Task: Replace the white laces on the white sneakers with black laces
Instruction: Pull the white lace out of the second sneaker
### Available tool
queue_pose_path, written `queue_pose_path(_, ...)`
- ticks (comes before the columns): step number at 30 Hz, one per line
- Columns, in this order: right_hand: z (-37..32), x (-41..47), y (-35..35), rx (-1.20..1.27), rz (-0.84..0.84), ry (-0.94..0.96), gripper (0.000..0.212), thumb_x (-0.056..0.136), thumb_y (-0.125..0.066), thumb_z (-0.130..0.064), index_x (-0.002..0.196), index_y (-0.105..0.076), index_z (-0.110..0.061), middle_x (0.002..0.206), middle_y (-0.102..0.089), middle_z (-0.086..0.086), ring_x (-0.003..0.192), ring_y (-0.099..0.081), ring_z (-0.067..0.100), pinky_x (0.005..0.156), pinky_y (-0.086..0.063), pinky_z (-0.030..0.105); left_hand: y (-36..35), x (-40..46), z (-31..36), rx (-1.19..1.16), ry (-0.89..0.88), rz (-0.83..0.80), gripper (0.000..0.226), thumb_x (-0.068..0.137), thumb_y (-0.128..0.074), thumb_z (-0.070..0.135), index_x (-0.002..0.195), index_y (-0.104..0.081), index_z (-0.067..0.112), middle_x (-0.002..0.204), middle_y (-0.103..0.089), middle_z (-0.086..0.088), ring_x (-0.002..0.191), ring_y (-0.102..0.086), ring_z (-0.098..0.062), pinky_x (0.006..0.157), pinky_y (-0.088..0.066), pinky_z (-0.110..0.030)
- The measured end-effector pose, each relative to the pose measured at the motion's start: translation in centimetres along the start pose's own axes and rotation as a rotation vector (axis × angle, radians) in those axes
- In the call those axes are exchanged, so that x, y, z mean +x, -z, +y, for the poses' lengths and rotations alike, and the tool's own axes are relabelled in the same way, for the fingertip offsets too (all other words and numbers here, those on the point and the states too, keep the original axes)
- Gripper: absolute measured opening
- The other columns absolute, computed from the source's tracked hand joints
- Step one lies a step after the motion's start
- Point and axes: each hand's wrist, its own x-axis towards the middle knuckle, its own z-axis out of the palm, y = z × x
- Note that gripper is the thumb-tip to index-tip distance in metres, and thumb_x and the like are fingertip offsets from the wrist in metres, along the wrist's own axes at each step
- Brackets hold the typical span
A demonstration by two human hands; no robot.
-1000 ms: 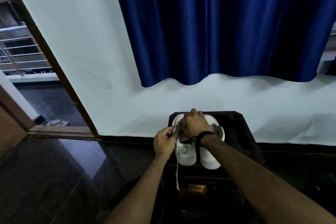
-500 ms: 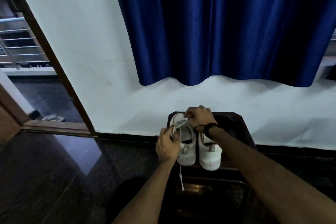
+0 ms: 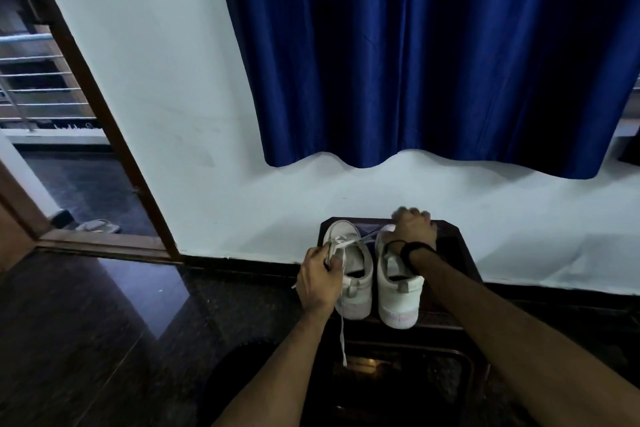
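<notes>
Two white low-top canvas sneakers [image 3: 372,274] stand side by side on the small dark table [image 3: 460,253], heels toward us, long axes running away toward the wall. One white flat lace [image 3: 343,333] remains on the left shoe. Our left hand [image 3: 320,282] grips the lace beside that shoe's collar; a tail hangs over the table's near edge. Our right hand [image 3: 414,227], curled, draws the far strand rightward over the right shoe's toe. We see no black laces on the table, only a dark band at the right wrist.
</notes>
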Motion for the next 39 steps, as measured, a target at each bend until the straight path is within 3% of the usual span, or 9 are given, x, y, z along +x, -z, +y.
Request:
queue_pose_path(3, -2.1, -0.3, 0.4, 0.063, 0.041, 0.445, 0.043, 0.079, -0.064, -0.025, 0.122, -0.064, -0.02, 0.121, -0.064, 0.004, 0.114, -0.049, 0.027, 0.095, -0.044, 0.036, 0.0, 0.1, 0.1, 0.015, 0.003, 0.007, 0.024, 0.09, -0.059, 0.027, 0.112, -0.069, 0.026, 0.111, -0.064, 0.002, 0.099, -0.063, -0.028, 0.073, -0.048, -0.031)
queue_pose_path(7, -5.8, -1.8, 0.0, -0.403, -0.131, 0.755, 0.03, 0.088, -0.054, -0.032, 0.112, -0.067, -0.02, 0.112, -0.064, 0.006, 0.114, -0.049, 0.027, 0.092, -0.036, 0.034, 0.1, 0.2, 0.0, 0.018, -0.001, -0.013, 0.021, 0.091, -0.057, 0.032, 0.108, -0.068, 0.025, 0.111, -0.064, 0.001, 0.1, -0.063, -0.028, 0.072, -0.048, -0.031)
queue_pose_path(11, -5.6, -1.4, -0.1, -0.287, 0.043, 0.599, 0.025, 0.087, -0.052, -0.027, 0.102, -0.071, -0.022, 0.106, -0.068, 0.003, 0.11, -0.052, 0.026, 0.091, -0.034, 0.034, 0.3, 0.2, -0.2, 0.07, -0.016, -0.032, 0.032, 0.092, -0.056, 0.032, 0.123, -0.064, 0.029, 0.118, -0.061, 0.001, 0.107, -0.061, -0.028, 0.079, -0.049, -0.034)
queue_pose_path(15, -2.6, 0.2, 2.8, 0.574, 0.334, -0.046, 0.019, 0.082, -0.06, -0.019, 0.092, -0.074, -0.025, 0.095, -0.073, 0.001, 0.093, -0.064, 0.025, 0.078, -0.053, 0.033, 0.0, 0.2, -0.2, 0.045, 0.009, -0.038, 0.04, 0.09, -0.057, 0.032, 0.13, -0.06, 0.03, 0.121, -0.061, 0.0, 0.109, -0.061, -0.027, 0.083, -0.049, -0.035)
queue_pose_path(17, -0.6, 1.3, 3.9, 0.664, 0.364, -0.254, 0.018, 0.084, -0.059, -0.021, 0.094, -0.074, -0.023, 0.098, -0.073, 0.004, 0.097, -0.063, 0.028, 0.08, -0.053, 0.035, -0.2, 0.3, -0.1, 0.044, 0.024, -0.034, 0.041, 0.09, -0.058, 0.034, 0.13, -0.061, 0.029, 0.122, -0.061, 0.0, 0.109, -0.06, -0.028, 0.083, -0.049, -0.035)
queue_pose_path(22, -0.2, 0.6, 2.7, 0.012, 0.183, 0.235, 0.057, 0.075, -0.069, -0.027, 0.13, -0.056, -0.019, 0.128, -0.056, 0.005, 0.116, -0.045, 0.028, 0.095, -0.041, 0.038, -0.5, 0.3, -0.1, 0.046, 0.036, -0.02, 0.037, 0.09, -0.058, 0.034, 0.127, -0.063, 0.031, 0.12, -0.062, 0.002, 0.107, -0.062, -0.027, 0.081, -0.05, -0.035)
queue_pose_path(27, -5.4, -1.6, 0.2, -0.282, -0.153, 0.671, 0.036, 0.086, -0.059, -0.031, 0.119, -0.063, -0.016, 0.121, -0.06, 0.012, 0.113, -0.056, 0.032, 0.091, -0.044, 0.036, -0.2, 0.2, 0.1, 0.094, 0.013, -0.023, 0.032, 0.092, -0.056, 0.03, 0.122, -0.064, 0.03, 0.116, -0.064, 0.0, 0.107, -0.061, -0.029, 0.078, -0.047, -0.033)
queue_pose_path(30, -6.1, -1.7, -0.5, -0.315, -0.113, 0.59, 0.031, 0.087, -0.057, -0.026, 0.115, -0.065, -0.014, 0.118, -0.061, 0.015, 0.11, -0.059, 0.033, 0.088, -0.046, 0.036, 0.0, 0.3, -0.1, 0.095, 0.011, -0.049, 0.033, 0.094, -0.053, 0.039, 0.125, -0.061, 0.031, 0.116, -0.064, -0.003, 0.108, -0.061, -0.03, 0.079, -0.048, -0.034)
queue_pose_path(39, 1.7, 2.4, 6.5, 0.492, 0.268, -0.152, 0.021, 0.08, -0.059, -0.006, 0.097, -0.07, -0.009, 0.098, -0.07, 0.014, 0.09, -0.064, 0.033, 0.074, -0.049, 0.031, 0.3, 0.0, 0.8, 0.128, -0.08, -0.05, 0.043, 0.092, -0.055, 0.021, 0.134, -0.057, 0.026, 0.127, -0.057, -0.001, 0.113, -0.058, -0.027, 0.086, -0.051, -0.038)
